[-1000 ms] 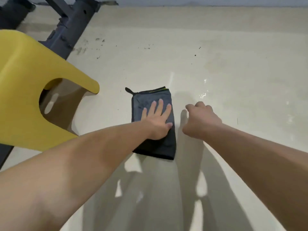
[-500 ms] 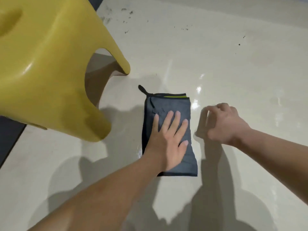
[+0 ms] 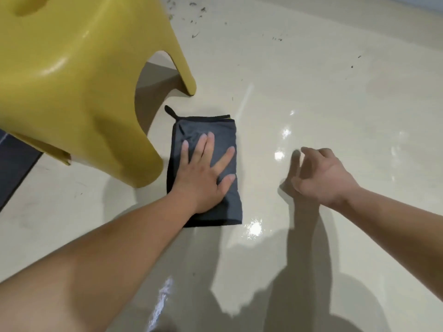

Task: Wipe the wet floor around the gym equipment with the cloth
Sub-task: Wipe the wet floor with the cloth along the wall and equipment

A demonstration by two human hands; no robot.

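Pressing flat with fingers spread wide, the left hand (image 3: 203, 173) pins the folded dark cloth (image 3: 223, 130) to the pale floor (image 3: 335, 104) at the middle of the frame, palm on the cloth's lower half and nothing curled round it. A second ago those fingers lay closer together and the cloth sat clear of the yellow stool (image 3: 84, 80); now its left edge lies just beside the stool's near leg, and the stool fills the upper left. The right hand (image 3: 321, 178), then a closed fist, has loosened: its fingers hang half curled at centre right and hold nothing, and whether they touch the floor cannot be told. Bright wet glints (image 3: 278, 155) show between the two hands and below the cloth's lower right corner, while dark specks (image 3: 196, 34) dot the floor at the top of the frame. The dark metal frame seen at upper left a second ago is out of view. Judging by this, the wiping stroke has come in towards the stool, and the shining patch to the right looks still to be done.
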